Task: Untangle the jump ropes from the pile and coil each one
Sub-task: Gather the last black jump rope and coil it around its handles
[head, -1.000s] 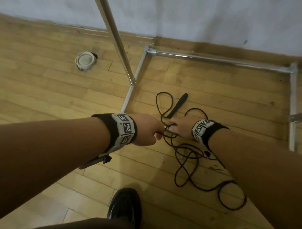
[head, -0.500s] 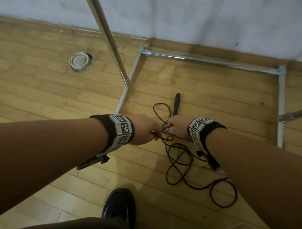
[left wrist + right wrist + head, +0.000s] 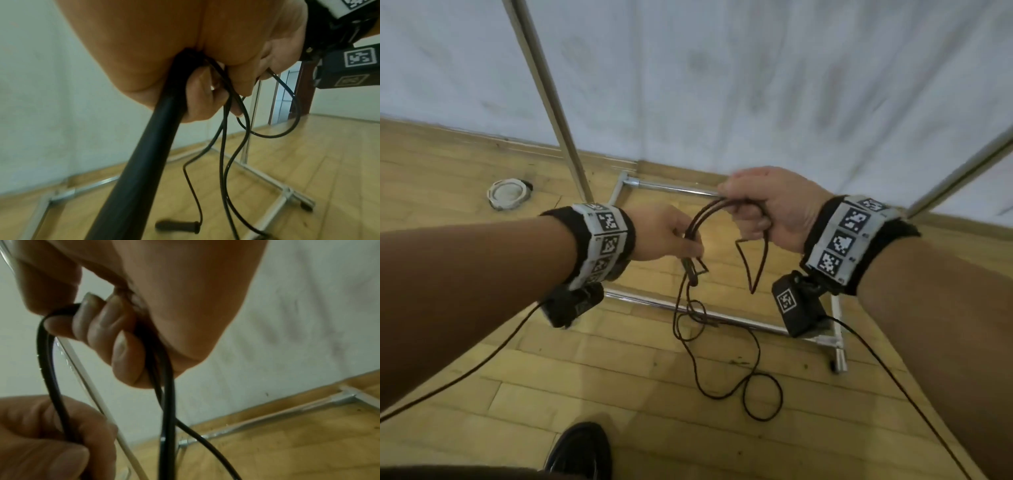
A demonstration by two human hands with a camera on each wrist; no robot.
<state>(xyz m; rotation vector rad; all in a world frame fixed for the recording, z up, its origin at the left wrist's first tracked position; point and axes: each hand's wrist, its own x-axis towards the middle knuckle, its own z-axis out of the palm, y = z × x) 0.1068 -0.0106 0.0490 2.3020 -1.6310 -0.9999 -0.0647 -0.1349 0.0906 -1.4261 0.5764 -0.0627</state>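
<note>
A black jump rope [image 3: 707,210] arcs between my two raised hands. My left hand [image 3: 671,236] grips one black handle [image 3: 148,146] together with several strands of cord [image 3: 222,162]. My right hand [image 3: 767,205], a little higher and to the right, has its fingers [image 3: 123,329] curled round a bundle of cord [image 3: 167,402]. A short loop hangs below that hand. The rest of the rope drops to the wooden floor and lies there in loose loops [image 3: 779,394]. The other handle [image 3: 176,226] lies on the floor.
A metal rack stands in front of me, with a base bar [image 3: 671,187], a slanted upright pole [image 3: 551,102] and a caster [image 3: 839,363]. A white round floor fitting [image 3: 506,195] sits left by the wall. My black shoe [image 3: 582,452] is at the bottom.
Both hands have risen from near the floor and moved apart, lifting the rope with them. Less cord lies on the floor, and the view has tilted up toward the wall.
</note>
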